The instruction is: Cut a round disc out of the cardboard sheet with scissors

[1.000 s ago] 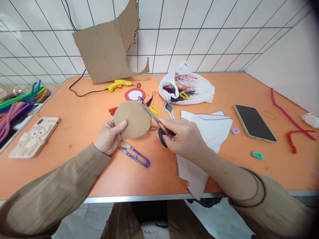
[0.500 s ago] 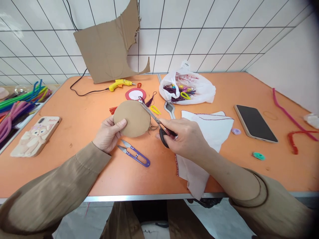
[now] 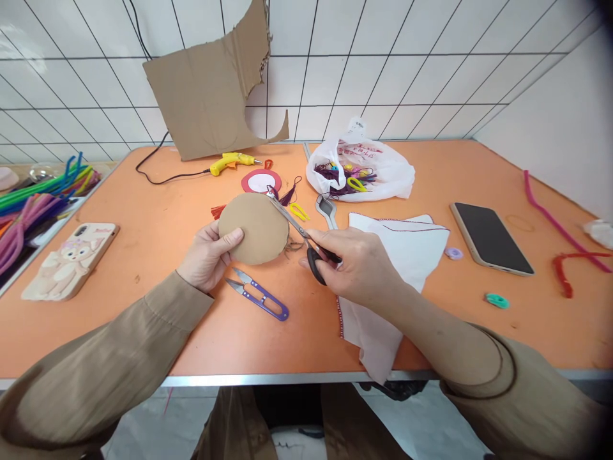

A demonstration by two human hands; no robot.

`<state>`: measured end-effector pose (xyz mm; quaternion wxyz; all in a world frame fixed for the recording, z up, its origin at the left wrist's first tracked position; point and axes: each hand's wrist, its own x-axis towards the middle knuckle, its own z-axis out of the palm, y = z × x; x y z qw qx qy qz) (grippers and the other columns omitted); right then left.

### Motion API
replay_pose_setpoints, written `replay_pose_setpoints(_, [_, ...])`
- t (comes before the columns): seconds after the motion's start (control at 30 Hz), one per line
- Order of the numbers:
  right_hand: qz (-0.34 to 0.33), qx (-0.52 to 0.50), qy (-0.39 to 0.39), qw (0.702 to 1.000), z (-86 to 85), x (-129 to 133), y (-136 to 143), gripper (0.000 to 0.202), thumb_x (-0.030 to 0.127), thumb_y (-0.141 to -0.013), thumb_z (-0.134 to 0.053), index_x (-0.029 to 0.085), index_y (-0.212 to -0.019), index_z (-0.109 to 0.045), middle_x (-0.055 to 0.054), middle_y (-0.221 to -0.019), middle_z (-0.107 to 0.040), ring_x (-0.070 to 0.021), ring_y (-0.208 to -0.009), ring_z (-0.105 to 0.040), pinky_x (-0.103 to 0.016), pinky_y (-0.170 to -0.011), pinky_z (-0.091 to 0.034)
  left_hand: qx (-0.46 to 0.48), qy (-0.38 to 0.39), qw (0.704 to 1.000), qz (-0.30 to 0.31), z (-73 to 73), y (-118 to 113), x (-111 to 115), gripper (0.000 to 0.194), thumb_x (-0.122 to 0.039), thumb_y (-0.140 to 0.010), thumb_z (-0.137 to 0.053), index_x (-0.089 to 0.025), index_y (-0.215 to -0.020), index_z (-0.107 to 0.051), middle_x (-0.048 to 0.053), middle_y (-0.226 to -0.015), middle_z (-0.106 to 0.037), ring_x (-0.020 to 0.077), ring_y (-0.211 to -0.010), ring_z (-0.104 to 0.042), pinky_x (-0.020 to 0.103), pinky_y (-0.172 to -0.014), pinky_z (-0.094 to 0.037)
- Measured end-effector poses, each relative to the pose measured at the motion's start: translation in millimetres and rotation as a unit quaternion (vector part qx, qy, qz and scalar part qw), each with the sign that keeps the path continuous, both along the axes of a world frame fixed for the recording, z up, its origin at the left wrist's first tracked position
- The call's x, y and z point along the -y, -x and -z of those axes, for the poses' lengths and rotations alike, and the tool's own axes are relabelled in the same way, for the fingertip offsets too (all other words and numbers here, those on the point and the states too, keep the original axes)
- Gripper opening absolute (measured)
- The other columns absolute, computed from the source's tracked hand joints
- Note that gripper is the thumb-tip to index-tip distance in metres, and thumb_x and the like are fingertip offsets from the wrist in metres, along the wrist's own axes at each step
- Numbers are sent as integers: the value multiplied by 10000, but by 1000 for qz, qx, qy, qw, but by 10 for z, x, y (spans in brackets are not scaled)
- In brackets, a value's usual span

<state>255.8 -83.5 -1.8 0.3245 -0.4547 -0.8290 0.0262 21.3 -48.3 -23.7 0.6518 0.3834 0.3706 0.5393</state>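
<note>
So your left hand [image 3: 211, 252] has the cardboard disc [image 3: 253, 227] pinched at its lower-left rim, thumb on top, other fingers mostly tucked behind. It's held up over the tabletop [image 3: 163, 217], a bit left of the middle and between the near and far edges. Your right hand [image 3: 354, 262] is wrapped around the black handles of the scissors [image 3: 293, 220].

Here's the bit that matters: the disc sits to the left of your right hand, and the scissors' long axis slants from that hand toward the tabletop's far left corner, running right along the disc's upper-right rim. Can't tell if cardboard is actually between the blades, tbh. The disc's round, so no long axis there. Left hand's the nearer one, since it's touching it. Purple snips [image 3: 261, 299] lie just below the disc, toward the near edge.
</note>
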Motion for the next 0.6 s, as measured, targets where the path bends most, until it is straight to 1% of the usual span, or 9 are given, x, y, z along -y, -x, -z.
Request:
replay_pose_setpoints(0.2, [-6,-4,-3,1000,5,-6,-4,160,113,-732,-463,195,-626,-375,50,-519,-344,-100,-502,-291,-242,-504,-252,13,-10,1000,15,10,12,-9,209,-214,-661,-851,-147,-845,-777,86,-890,-789,226,-801,-748,278,-738,-630])
replay_pose_setpoints(0.37, [-11,-7,6,1000,2,-4,-15,149,109,-730,-464,193,-627,-398,47,-521,-363,-100,-504,-305,-238,-510,-265,12,-7,1000,14,8,9,-19,254,-212,-643,-863,-143,-873,-780,83,-880,-789,218,-788,-747,267,-724,-630])
replay_pose_setpoints(0.47, [-11,-8,7,1000,2,-4,-18,141,115,-740,-468,192,-631,-421,46,-519,-373,-101,-503,-316,-238,-508,-263,8,-4,1000,8,3,8,-15,266,-214,-622,-875,-138,-858,-778,82,-869,-789,217,-781,-746,266,-726,-630])
replay_pose_setpoints(0.6, [-15,-14,10,1000,-1,-11,-12,166,108,-731,-478,193,-617,-391,47,-517,-367,-96,-500,-311,-233,-500,-254,2,2,1000,6,1,12,-12,269,-224,-606,-883,-141,-839,-776,81,-859,-788,226,-780,-746,276,-716,-632])
